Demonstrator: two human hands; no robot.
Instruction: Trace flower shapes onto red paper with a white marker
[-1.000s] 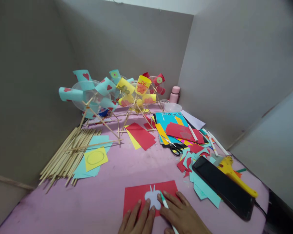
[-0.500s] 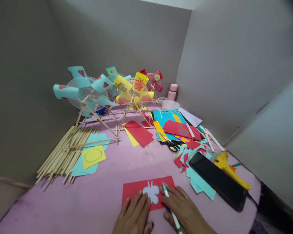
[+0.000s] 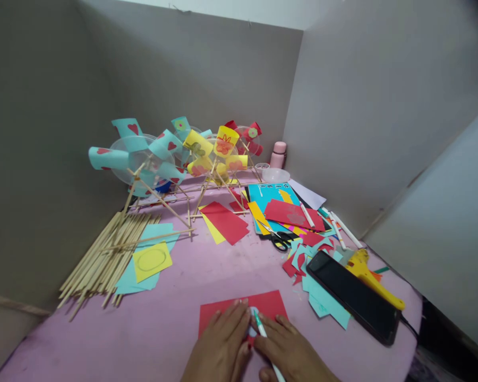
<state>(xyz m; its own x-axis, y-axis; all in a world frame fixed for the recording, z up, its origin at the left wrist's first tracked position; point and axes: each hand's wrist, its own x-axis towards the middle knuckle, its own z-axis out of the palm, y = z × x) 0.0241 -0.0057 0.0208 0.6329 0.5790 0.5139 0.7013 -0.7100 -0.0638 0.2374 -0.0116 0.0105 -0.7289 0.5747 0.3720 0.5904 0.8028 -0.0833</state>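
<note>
A red paper sheet [image 3: 269, 301] lies on the table at the near edge. On it rests a white butterfly cutout [image 3: 252, 332], mostly covered by my hands. My left hand [image 3: 219, 342] lies flat over the cutout's left side, fingers stretched out and together. My right hand [image 3: 292, 347] presses on the right side of the cutout and the sheet. Between its fingers sits a white felt-tip marker [image 3: 262, 330] with a green tip, pointing away from me. The two hands nearly touch.
Bamboo sticks [image 3: 99, 260] and blue and yellow paper [image 3: 153, 261] lie left. Paper pinwheels on stick stands [image 3: 137, 154] fill the back. Scissors [image 3: 279, 240], paper scraps [image 3: 298, 265], a phone [image 3: 354, 297] and a yellow glue gun [image 3: 372, 278] are to the right.
Both hands have slid inward over the butterfly cutout, hiding most of it. The marker has shifted slightly left and down with my right hand. The view has tilted a little upward.
</note>
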